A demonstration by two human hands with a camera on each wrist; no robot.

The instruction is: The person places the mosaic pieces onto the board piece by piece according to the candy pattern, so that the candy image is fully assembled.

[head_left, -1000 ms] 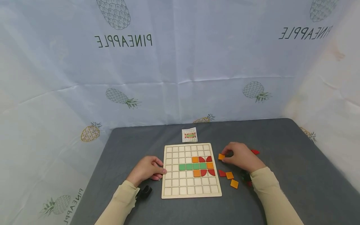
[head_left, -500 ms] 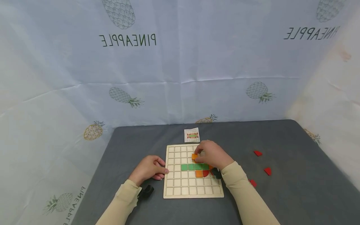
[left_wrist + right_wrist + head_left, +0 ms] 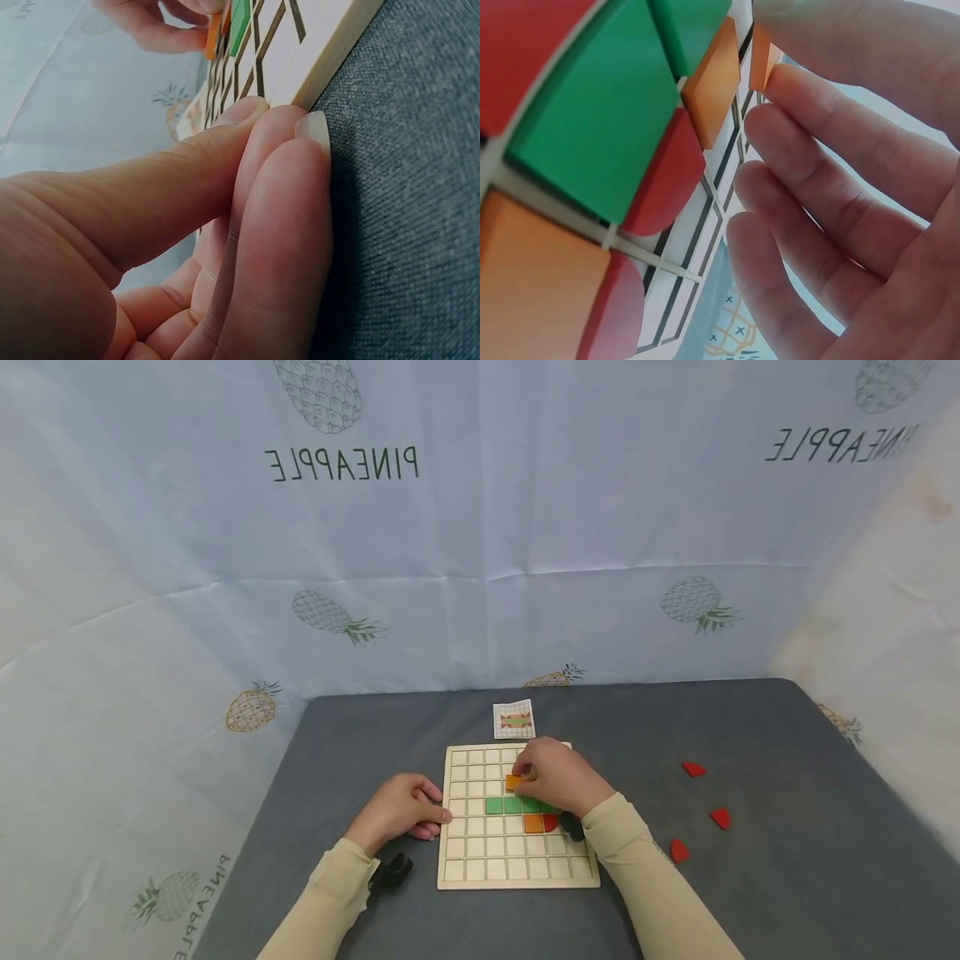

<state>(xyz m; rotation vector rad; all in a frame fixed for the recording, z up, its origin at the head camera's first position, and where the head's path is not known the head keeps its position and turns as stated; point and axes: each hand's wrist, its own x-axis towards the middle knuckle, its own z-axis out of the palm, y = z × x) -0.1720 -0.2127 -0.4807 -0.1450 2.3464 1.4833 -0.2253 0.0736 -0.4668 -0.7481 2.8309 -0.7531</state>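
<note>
My left hand (image 3: 401,810) pinches the left edge of a wooden grid board (image 3: 495,870); in the left wrist view the thumb (image 3: 236,112) lies on its top rim. Over the board, my right hand (image 3: 564,774) holds an orange square tile (image 3: 512,783) between thumb and fingertips, left of another orange tile (image 3: 714,84) that shows in the right wrist view. A row of green square tiles (image 3: 512,805) crosses the board. Below the row sit an orange tile (image 3: 533,823) and a red quarter-round piece (image 3: 551,822). The right hand and wrist hide the board's right part.
A small pattern card (image 3: 514,720) lies beyond the board. Loose red pieces (image 3: 720,818) are scattered on the dark grey table (image 3: 795,877) at the right. A white pineapple-print cloth (image 3: 480,527) hangs behind the table.
From the board's right side, my right hand has moved left over the grid with the orange tile, then slightly further left. My left hand keeps its place at the board's edge.
</note>
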